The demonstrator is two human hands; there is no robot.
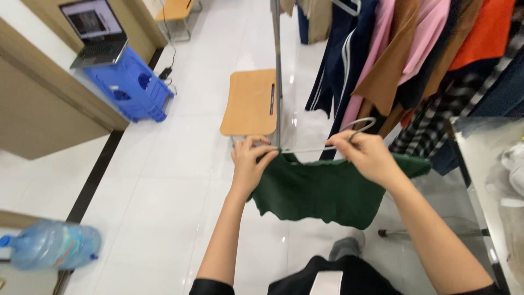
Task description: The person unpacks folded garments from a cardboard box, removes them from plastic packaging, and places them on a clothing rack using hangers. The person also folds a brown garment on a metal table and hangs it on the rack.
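Observation:
A dark green garment (319,191) hangs from a thin grey wire hanger (357,131) in front of me. My left hand (248,164) pinches the hanger's left end together with the garment's shoulder. Closed around the hanger near its hook, my right hand (368,155) also grips the garment's upper edge. The cloth droops below both hands, above the white tiled floor (164,180).
A clothes rack with a metal pole (277,65) holds several hanging garments (415,60) at the upper right. A small wooden desk (250,101) stands behind the pole. A blue plastic stool (134,84) carries a laptop (98,33). A water jug (52,245) lies at lower left, a grey table (491,180) at right.

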